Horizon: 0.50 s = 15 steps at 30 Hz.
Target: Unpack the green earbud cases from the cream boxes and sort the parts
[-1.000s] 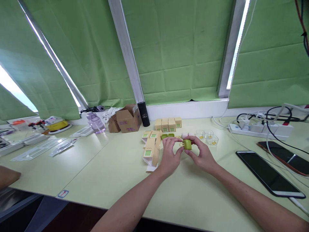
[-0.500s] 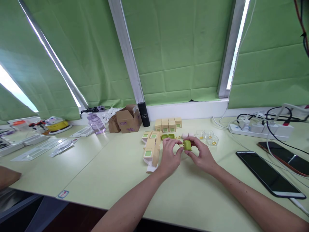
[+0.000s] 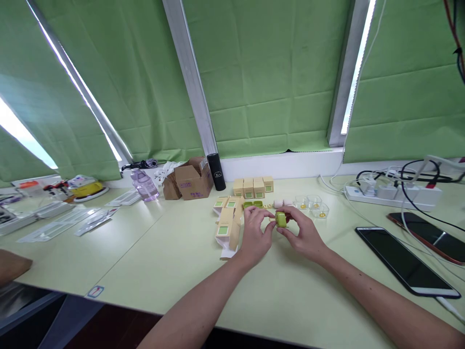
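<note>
Both hands meet over the pale green table (image 3: pixel 181 252) around a small green case (image 3: pixel 281 219). My right hand (image 3: pixel 303 231) pinches the case from the right between thumb and fingers. My left hand (image 3: pixel 256 234) is closed at its left side, fingertips on a small yellowish part sticking out of it. Just behind lie two more green pieces (image 3: pixel 253 204), flat tan cartons (image 3: pixel 227 223) to the left, and a row of small tan boxes (image 3: pixel 253 187) farther back.
Small clear cups (image 3: pixel 313 204) with yellow bits sit right of the hands. Two phones (image 3: pixel 405 261) and a power strip (image 3: pixel 392 194) with cables fill the right side. A black cylinder (image 3: pixel 216 171), brown boxes (image 3: pixel 191 182) and a purple bottle (image 3: pixel 144 185) stand at the back.
The green case has turned slightly between my fingers and now looks narrower; both hands stay in nearly the same place.
</note>
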### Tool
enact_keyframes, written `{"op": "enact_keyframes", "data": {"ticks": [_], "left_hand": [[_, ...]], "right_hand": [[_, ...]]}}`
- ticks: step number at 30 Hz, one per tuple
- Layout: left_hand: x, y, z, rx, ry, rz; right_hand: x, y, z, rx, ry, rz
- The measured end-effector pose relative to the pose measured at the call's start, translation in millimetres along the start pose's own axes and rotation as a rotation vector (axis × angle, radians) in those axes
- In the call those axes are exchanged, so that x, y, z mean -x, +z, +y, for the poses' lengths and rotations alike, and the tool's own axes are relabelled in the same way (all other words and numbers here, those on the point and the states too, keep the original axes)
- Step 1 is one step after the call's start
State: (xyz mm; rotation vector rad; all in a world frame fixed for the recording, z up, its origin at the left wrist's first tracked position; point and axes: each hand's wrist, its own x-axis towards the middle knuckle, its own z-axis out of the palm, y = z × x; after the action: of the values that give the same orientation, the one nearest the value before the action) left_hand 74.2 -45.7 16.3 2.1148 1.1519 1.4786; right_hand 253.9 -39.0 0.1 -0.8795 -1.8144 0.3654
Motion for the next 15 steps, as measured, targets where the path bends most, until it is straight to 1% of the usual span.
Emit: {"op": "enact_keyframes", "data": {"ticks": [7, 15], "left_hand": [[0.1, 0.7, -1.4, -0.005, -0.002, 0.016], [-0.2, 1.1, -4.0, 0.067, -0.033, 0.017]], "right_hand": [[0.8, 0.4, -1.7, 0.019, -0.029, -0.013], [2.0, 0.5, -1.4, 0.007, -0.053, -0.019]]}}
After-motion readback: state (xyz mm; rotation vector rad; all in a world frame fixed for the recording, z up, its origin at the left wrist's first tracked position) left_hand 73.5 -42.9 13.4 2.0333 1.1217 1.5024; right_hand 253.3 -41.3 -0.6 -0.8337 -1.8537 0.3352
